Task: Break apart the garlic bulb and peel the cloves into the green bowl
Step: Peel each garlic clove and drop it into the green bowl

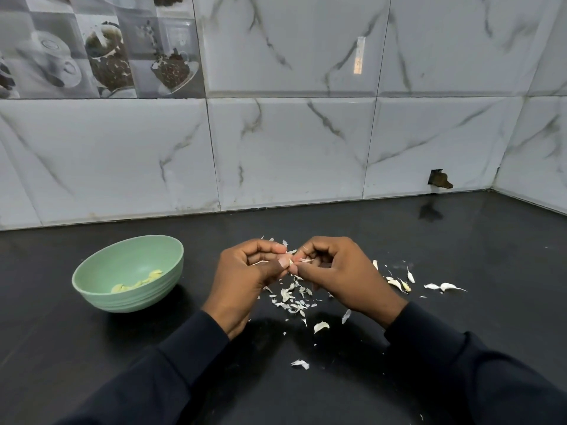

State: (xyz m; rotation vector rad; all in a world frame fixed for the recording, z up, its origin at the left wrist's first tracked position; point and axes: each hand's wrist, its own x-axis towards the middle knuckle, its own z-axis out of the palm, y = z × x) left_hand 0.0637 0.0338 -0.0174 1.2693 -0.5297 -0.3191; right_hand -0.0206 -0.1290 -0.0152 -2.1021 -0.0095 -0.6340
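Several peeled cloves (138, 282): pale yellow, lying in the bottom of the pale green ribbed bowl (132, 299), which sits left of the hands, near enough for a short drop.
Left hand (248, 277): fingers curled, thumb and forefinger pinching a small garlic clove (290, 261), steadying it above the surface.
Right hand (337, 271): fingertips pinching papery skin on that same clove, apparently to strip it off.
Skin flakes (291, 299): white scraps scattered on the glossy black surface (460, 240) directly beneath the hands, where they fall.
Whitish pieces (399, 283): lying near the right hand, possibly cloves awaiting peeling; whether cloves or empty husks is unclear.
Stage: mid-peel, with several cloves already in the bowl.
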